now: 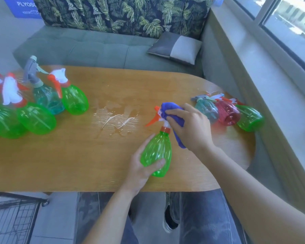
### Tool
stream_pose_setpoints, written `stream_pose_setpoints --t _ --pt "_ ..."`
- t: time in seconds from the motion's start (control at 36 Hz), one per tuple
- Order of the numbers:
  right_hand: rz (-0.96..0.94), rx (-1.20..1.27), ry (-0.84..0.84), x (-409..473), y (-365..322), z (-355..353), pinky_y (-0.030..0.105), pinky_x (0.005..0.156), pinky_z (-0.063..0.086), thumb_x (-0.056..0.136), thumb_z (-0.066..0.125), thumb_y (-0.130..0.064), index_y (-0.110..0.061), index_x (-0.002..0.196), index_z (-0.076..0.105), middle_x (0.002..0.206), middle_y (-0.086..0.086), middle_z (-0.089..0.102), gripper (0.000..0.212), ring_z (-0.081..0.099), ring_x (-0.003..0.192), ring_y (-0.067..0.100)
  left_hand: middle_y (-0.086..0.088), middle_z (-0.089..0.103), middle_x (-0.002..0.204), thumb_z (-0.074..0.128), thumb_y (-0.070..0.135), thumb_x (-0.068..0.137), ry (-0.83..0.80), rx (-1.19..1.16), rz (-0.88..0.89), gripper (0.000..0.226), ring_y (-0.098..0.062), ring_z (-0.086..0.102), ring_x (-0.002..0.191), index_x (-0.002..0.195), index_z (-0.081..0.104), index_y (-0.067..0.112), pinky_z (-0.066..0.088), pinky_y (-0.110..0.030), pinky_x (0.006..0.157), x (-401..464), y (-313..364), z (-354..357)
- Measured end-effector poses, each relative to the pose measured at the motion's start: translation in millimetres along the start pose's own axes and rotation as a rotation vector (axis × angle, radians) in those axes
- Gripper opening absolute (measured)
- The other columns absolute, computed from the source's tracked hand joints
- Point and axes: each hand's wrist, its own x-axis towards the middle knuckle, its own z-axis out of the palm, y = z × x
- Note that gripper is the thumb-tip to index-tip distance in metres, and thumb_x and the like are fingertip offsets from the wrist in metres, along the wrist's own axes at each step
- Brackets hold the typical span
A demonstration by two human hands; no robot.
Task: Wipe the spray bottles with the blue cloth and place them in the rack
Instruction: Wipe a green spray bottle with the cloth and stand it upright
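Translucent green plastic spray bottle (156,154) gripped low by left hand (141,166); right hand (188,127) clutches crumpled blue cloth (173,111) round trigger above grip; hard rubbing may fire spray.

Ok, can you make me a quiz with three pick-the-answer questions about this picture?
1. Where is the puddle?
A. on the table
B. on the sofa
C. on the floor

2. What colour is the cloth?
A. yellow
B. blue
C. white

3. What is the left hand doing?
A. resting flat
B. waving
C. gripping a green bottle

Answers:
1 A, the water shines on the wooden table.
2 B, the right hand presses a blue cloth on the sprayer.
3 C, its fingers wrap the bottle.
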Motion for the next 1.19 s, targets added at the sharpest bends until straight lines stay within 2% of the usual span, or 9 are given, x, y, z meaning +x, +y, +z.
stream_pose_setpoints --t 0.17,0.33,0.47,0.64,0.78,0.94,1.0,1.11,1.19 --pt "-0.129 0.015 -0.078 -1.8 -10.0 3.5 0.032 0.061 0.051 0.094 0.074 -0.037 -0.032 0.111 0.080 0.090 -0.011 0.059 0.018 0.062 0.083 0.016 0.002 0.068 0.147 0.091 0.031 0.074 0.010 -0.010 0.007 0.091 -0.021 0.064 0.136 0.157 0.053 0.027 0.053 -0.039 0.115 -0.7 0.1 -1.2" --pt "-0.031 0.006 0.030 7.0 -5.2 3.9 0.029 0.059 0.045 0.094 0.074 -0.035 -0.031 0.108 0.081 0.083 -0.012 0.051 0.016 0.060 0.078 0.017 0.004 0.067 0.148 0.091 0.032 0.076 -0.015 0.008 0.006 0.089 -0.021 0.064 0.137 0.156 0.053 0.031 0.051 -0.043 0.114 -0.3 1.0 1.0" --pt "-0.289 -0.003 -0.124 -5.5 -18.7 13.0 0.031 0.061 0.054 0.092 0.075 -0.036 -0.034 0.105 0.081 0.105 -0.005 0.071 0.015 0.069 0.094 0.022 0.009 0.072 0.141 0.090 0.030 0.075 0.031 0.011 0.015 0.084 -0.013 0.066 0.133 0.152 0.056 0.028 0.052 -0.024 0.104 -0.7 2.9 0.3" --pt "-0.128 -0.043 0.008 5.6 -11.3 8.7 0.029 0.058 0.050 0.093 0.075 -0.035 -0.032 0.107 0.081 0.092 -0.009 0.063 0.016 0.064 0.083 0.020 0.007 0.069 0.146 0.091 0.031 0.076 0.004 0.022 0.020 0.084 -0.020 0.064 0.137 0.153 0.057 0.033 0.050 -0.039 0.114 1.3 0.5 2.2" --pt "-0.301 -0.015 -0.122 -2.4 -20.4 15.3 0.029 0.062 0.052 0.091 0.077 -0.035 -0.035 0.105 0.081 0.109 -0.005 0.072 0.015 0.070 0.095 0.022 -0.001 0.072 0.141 0.091 0.029 0.074 0.033 -0.019 -0.007 0.085 -0.021 0.067 0.132 0.152 0.057 0.027 0.054 -0.032 0.105 0.1 -1.4 -1.9" --pt "-0.025 -0.041 0.050 10.6 -1.6 4.4 0.025 0.058 0.035 0.091 0.076 -0.034 -0.031 0.105 0.082 0.081 -0.013 0.049 0.015 0.060 0.075 0.018 0.001 0.067 0.148 0.092 0.032 0.075 0.004 -0.027 -0.006 0.082 -0.023 0.063 0.138 0.150 0.060 0.039 0.050 -0.050 0.117 2.4 -4.3 -1.1" --pt "-0.009 -0.006 0.007 8.9 -1.3 3.7 0.027 0.058 0.040 0.092 0.076 -0.035 -0.032 0.106 0.081 0.081 -0.011 0.051 0.015 0.059 0.074 0.017 0.003 0.066 0.150 0.092 0.033 0.075 0.009 -0.028 -0.008 0.081 -0.022 0.062 0.139 0.149 0.061 0.042 0.049 -0.052 0.118 2.0 -3.8 -2.1" --pt "-0.133 0.060 -0.167 1.0 -3.3 0.3 0.034 0.061 0.052 0.094 0.072 -0.041 -0.037 0.110 0.079 0.092 -0.015 0.059 0.017 0.061 0.080 0.012 0.004 0.066 0.150 0.092 0.033 0.075 0.029 -0.045 -0.005 0.083 -0.021 0.061 0.141 0.151 0.059 0.040 0.046 -0.053 0.120 1.3 -3.0 -3.2" --pt "-0.010 0.033 -0.111 8.1 0.7 0.0 0.032 0.062 0.050 0.094 0.072 -0.040 -0.038 0.109 0.079 0.086 -0.014 0.056 0.016 0.059 0.077 0.013 0.003 0.066 0.150 0.092 0.033 0.075 0.006 -0.041 -0.006 0.084 -0.022 0.062 0.139 0.152 0.059 0.040 0.050 -0.049 0.117 1.3 -0.7 -1.9"
